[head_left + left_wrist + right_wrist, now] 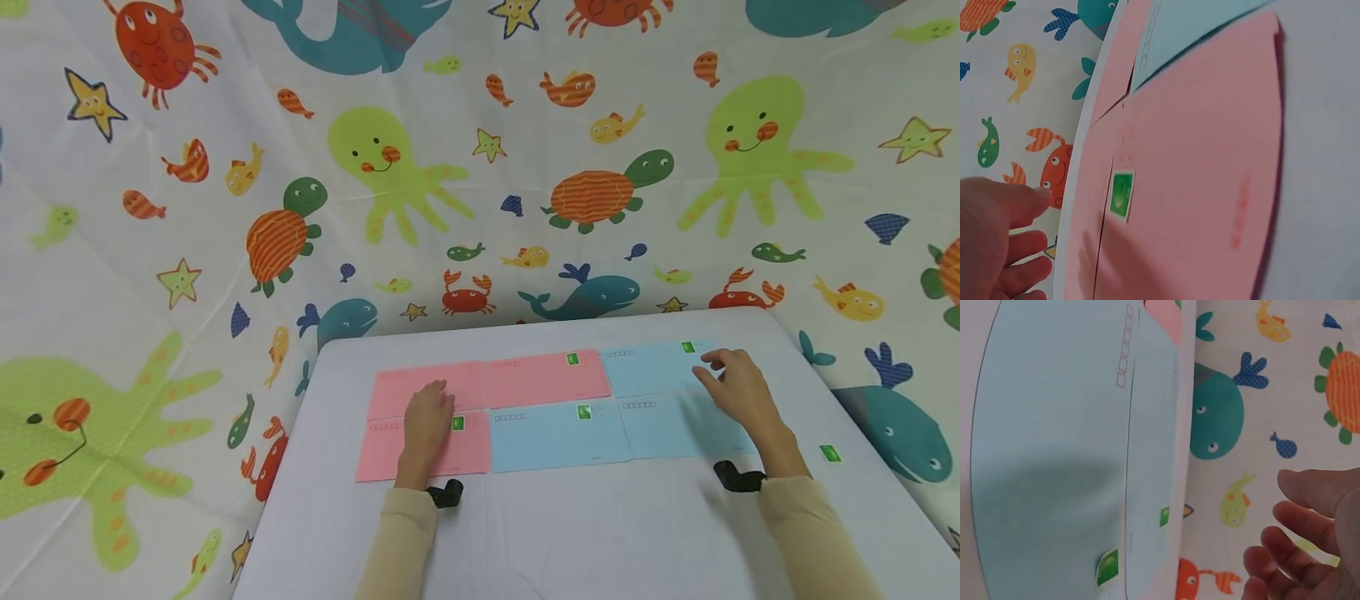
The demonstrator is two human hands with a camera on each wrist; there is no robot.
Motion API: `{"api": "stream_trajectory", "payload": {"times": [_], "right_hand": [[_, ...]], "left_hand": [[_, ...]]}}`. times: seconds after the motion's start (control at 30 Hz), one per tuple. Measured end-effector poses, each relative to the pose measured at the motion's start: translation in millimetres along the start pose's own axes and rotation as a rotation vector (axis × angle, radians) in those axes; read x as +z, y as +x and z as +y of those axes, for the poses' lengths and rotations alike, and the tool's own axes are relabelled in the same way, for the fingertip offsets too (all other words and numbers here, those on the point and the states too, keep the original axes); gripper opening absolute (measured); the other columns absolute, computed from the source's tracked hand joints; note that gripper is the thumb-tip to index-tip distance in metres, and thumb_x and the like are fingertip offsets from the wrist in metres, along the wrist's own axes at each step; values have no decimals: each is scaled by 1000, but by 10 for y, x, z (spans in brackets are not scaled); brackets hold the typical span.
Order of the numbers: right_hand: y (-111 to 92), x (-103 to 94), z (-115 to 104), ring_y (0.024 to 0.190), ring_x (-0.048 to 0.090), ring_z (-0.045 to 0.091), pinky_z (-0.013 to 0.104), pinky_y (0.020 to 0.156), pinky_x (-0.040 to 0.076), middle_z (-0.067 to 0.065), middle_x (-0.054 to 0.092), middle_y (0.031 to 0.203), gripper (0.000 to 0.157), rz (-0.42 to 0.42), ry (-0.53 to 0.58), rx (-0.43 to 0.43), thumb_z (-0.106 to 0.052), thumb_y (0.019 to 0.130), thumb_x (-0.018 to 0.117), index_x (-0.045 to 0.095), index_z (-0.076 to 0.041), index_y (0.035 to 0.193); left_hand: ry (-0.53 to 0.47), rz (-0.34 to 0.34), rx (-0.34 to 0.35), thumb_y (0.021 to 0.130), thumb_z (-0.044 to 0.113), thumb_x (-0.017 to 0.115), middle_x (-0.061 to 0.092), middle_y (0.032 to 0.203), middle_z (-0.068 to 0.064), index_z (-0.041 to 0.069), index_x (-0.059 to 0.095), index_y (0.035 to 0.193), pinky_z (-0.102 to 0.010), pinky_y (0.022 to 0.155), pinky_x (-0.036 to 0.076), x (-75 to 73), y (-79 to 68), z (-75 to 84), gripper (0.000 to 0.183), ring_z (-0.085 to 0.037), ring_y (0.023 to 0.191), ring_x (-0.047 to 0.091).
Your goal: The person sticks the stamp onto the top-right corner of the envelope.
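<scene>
My left hand (430, 421) is over the pink envelopes at the left, fingers loosely bent and nothing in them. Beneath it lie the near pink envelope (1191, 156), with a green stamp (1122, 195), and the far-left pink envelope (397, 390), where I see no stamp. My right hand (738, 390) hovers above the blue envelopes at the right, thumb and fingers apart, holding nothing. The near-right blue envelope (1054, 425) has a green stamp (1108, 569), hidden by this hand in the head view. Behind it, the far-right blue envelope (652, 367) bears another stamp (687, 347).
Between the hands are a stamped far pink envelope (540, 383) and a stamped near blue envelope (555, 442), edges touching their neighbours. A loose green stamp (830, 453) lies right of my right wrist on the white table (570, 533). A sea-animal curtain (450, 233) hangs behind.
</scene>
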State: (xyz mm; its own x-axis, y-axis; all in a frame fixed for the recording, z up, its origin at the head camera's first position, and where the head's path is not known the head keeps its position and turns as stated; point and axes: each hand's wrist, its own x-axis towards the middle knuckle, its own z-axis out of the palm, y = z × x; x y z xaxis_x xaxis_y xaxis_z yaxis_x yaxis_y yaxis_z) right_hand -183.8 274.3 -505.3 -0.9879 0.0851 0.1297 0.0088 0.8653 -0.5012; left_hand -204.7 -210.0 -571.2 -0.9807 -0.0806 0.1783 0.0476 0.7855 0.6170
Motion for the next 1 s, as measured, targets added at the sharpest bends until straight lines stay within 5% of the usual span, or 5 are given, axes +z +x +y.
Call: {"api": "stream_trajectory", "payload": {"times": [0.33,0.53,0.8,1.0], "right_hand": [[-194,-167,348,95,50,43,51,75,51,33,49,114,47,-3,-22,109,-24,100,59,50,12,129],[-335,-242,548,100,48,46,60,82,50,35,47,119,52,-20,-2,199,-26,101,56,46,13,134],[-489,-276,789,103,48,49,60,83,51,38,46,123,55,-22,22,277,-26,102,55,42,14,137],[-581,-284,909,104,47,50,59,81,51,38,46,125,47,30,20,316,-18,104,48,43,15,137]], "left_hand": [[72,-7,-124,99,21,58,47,149,-30,-7,53,139,-60,119,30,-304,-31,-331,49,-46,141,42],[167,-32,-143,101,17,55,41,148,-38,-15,47,139,-66,109,40,-433,-43,-546,50,-54,138,41],[267,-46,-140,100,10,56,55,132,-38,-16,58,123,-61,97,50,-473,-81,-736,35,-54,119,57],[249,-25,-154,100,7,54,52,138,-37,-14,58,128,-60,103,47,-469,-104,-751,35,-53,126,54]]}}
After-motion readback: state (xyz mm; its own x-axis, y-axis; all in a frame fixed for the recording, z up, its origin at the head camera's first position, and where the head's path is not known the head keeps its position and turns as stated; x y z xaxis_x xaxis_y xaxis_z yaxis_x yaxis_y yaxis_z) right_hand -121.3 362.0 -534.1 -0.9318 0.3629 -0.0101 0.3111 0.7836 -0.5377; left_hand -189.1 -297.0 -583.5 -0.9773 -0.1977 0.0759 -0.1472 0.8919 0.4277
